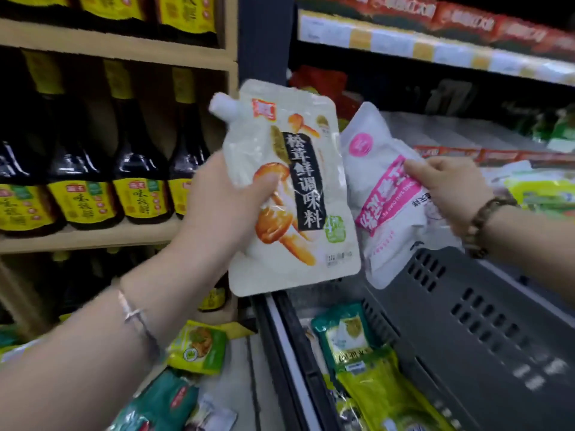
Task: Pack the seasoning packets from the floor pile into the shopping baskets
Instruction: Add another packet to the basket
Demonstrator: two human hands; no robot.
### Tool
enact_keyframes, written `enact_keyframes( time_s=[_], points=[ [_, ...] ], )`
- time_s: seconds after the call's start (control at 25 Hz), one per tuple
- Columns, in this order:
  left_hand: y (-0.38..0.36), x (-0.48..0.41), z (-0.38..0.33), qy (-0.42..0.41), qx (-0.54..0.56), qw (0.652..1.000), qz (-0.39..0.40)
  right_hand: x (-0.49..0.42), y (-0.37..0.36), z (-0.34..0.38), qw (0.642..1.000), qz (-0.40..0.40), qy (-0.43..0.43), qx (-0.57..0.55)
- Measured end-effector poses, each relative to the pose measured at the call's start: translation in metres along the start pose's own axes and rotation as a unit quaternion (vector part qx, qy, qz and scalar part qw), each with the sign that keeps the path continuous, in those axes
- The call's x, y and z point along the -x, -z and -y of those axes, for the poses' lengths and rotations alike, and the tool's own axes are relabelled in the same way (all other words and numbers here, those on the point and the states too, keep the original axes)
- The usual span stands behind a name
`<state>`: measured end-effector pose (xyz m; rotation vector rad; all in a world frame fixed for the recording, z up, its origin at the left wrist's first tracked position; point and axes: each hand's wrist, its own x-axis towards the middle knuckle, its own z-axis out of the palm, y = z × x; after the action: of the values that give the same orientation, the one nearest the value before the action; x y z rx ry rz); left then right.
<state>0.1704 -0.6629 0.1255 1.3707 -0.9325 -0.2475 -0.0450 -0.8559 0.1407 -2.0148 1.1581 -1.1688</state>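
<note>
The left hand (pixel 224 206) was up, fingers wrapped round the white mushroom pouch (pixel 295 188), thumb pressed across its front, spout tilted to the upper left. Just right of it, the right hand (pixel 448 185) pinched a white-and-pink packet (pixel 392 206), fingers closed on its edge. Both packs hung above the dark shopping basket (pixel 466 306), where green packets (pixel 345 334) lay. More floor packets (pixel 199 346) sat near left.

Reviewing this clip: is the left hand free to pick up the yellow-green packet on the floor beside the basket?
Probably not yet. The left hand grips the mushroom pouch, so its fingers are occupied; the floor packet itself lies uncovered.
</note>
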Motion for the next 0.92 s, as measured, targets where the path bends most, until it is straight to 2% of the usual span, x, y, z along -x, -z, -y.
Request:
enact_keyframes(
  time_s=[0.08,0.2,0.28,0.36,0.4,0.44,0.56,0.68,0.8,0.88,0.92],
  points=[
    [-0.028,-0.016,-0.004,-0.049,-0.195,0.976,0.081,-0.001,-0.008,-0.026,0.996,0.021,0.010,0.087],
    [-0.072,-0.040,0.001,-0.042,-0.440,0.872,0.209,-0.002,-0.029,-0.063,0.969,0.106,0.010,0.221],
    [-0.103,-0.050,0.019,-0.010,-0.540,0.792,0.284,-0.001,-0.041,-0.087,0.947,0.169,-0.038,0.272],
    [-0.130,-0.054,0.058,0.081,-0.582,0.744,0.318,0.004,-0.053,-0.112,0.926,0.213,-0.086,0.301],
    [-0.139,-0.051,0.081,0.134,-0.585,0.732,0.323,0.006,-0.060,-0.124,0.919,0.228,-0.107,0.302],
    [-0.148,-0.042,0.101,0.184,-0.570,0.736,0.316,0.011,-0.067,-0.139,0.917,0.236,-0.130,0.295],
    [-0.169,-0.004,0.161,0.318,-0.435,0.805,0.249,0.038,-0.092,-0.185,0.927,0.229,-0.224,0.194],
    [-0.172,0.032,0.204,0.406,-0.363,0.816,0.194,0.059,-0.108,-0.216,0.930,0.201,-0.282,0.127],
    [-0.158,0.056,0.234,0.460,-0.285,0.834,0.104,0.064,-0.117,-0.223,0.926,0.194,-0.234,0.226],
    [-0.152,0.066,0.245,0.451,-0.292,0.842,0.049,0.067,-0.122,-0.222,0.915,0.207,-0.143,0.316],
    [-0.151,0.069,0.249,0.427,-0.332,0.840,0.039,0.069,-0.124,-0.223,0.906,0.223,-0.083,0.350]
  ],
)
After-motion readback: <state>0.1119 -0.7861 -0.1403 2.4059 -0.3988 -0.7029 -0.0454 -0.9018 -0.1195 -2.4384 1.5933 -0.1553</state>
